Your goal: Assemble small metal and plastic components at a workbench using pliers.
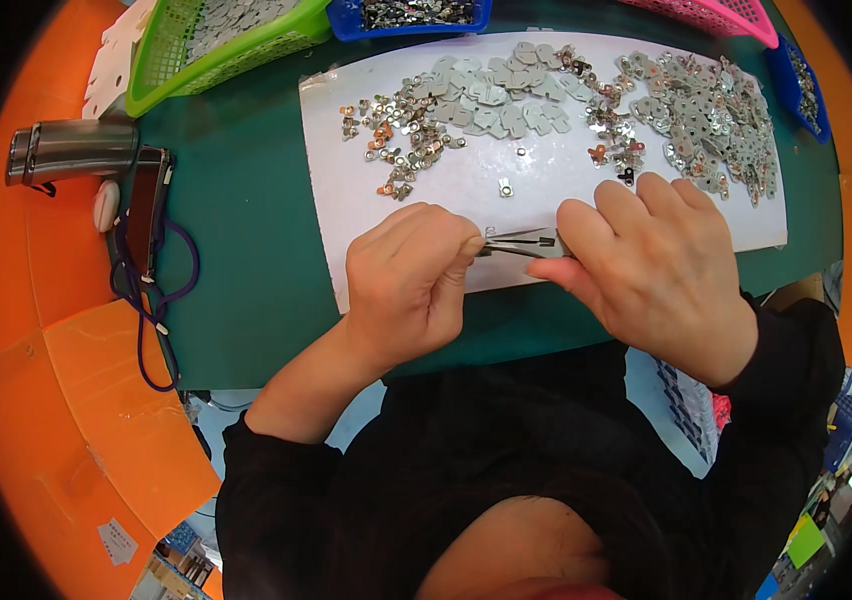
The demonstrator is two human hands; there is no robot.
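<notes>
My left hand (411,280) is closed, its thumb and bent forefinger pinching one end of a thin dark two-pronged metal piece (516,242). Too little of that piece shows to tell its kind. Opposite it, my right hand (651,265) is closed too, knuckles up and thumb pointing left, on a small grey metal plate (554,236) mostly hidden by the fingers. The dark prongs reach across the gap to the plate. Just beyond my hands, a small metal tab with a hole (505,187) lies on the white sheet (366,215), a tiny round part (521,152) behind it.
Flat grey plates (491,95) and small shiny parts (411,140) are heaped on the sheet; assembled-looking pieces (716,125) pile at right. Green (236,65), blue (411,28) and pink (726,18) baskets line the back. A metallic cup-like object (76,152) and a corded dark case (151,210) are left.
</notes>
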